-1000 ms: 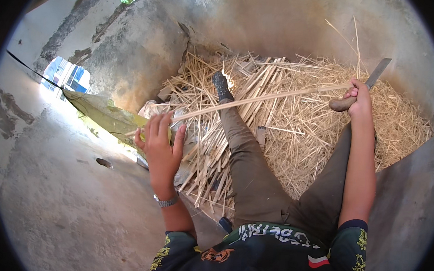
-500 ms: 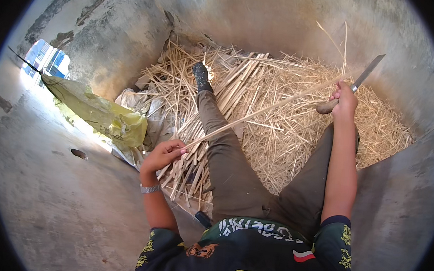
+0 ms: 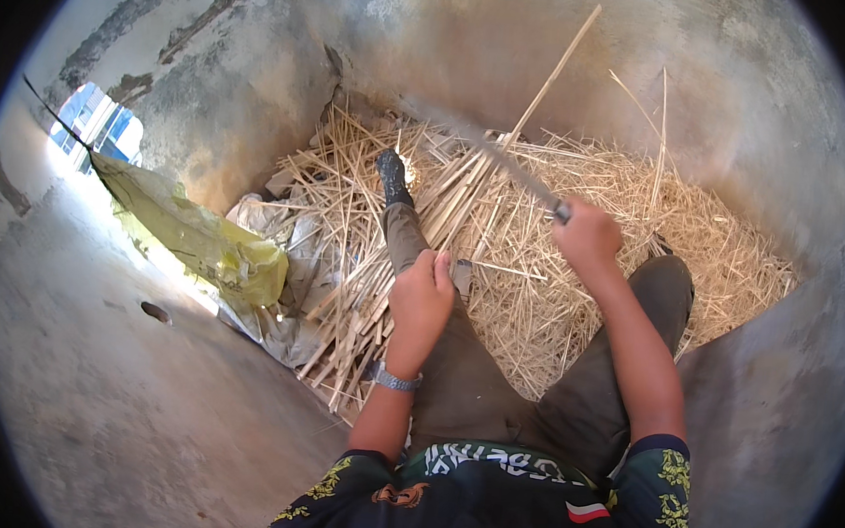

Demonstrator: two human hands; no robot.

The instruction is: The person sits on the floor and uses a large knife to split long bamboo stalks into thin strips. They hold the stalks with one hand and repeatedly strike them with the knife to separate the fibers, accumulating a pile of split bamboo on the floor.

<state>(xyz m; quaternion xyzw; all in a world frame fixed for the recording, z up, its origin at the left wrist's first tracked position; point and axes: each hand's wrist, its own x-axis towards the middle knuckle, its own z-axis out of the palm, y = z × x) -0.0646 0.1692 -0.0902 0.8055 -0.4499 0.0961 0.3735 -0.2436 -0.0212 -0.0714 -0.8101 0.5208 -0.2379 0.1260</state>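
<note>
Across the bottom of the frame is a dark shirt [image 3: 494,510] with white lettering [image 3: 502,461] along its hem, bold yellow stripes, an orange emblem [image 3: 399,495] and a red-and-white patch [image 3: 586,513]. Its short sleeves [image 3: 675,488] carry yellow leafy motifs. A metal-link band [image 3: 397,380] circles the left wrist; the left hand [image 3: 420,307] and right hand [image 3: 587,237] are bare. The trousers [image 3: 482,394] are drab brown, the footwear [image 3: 394,177] dark and speckled.
</note>
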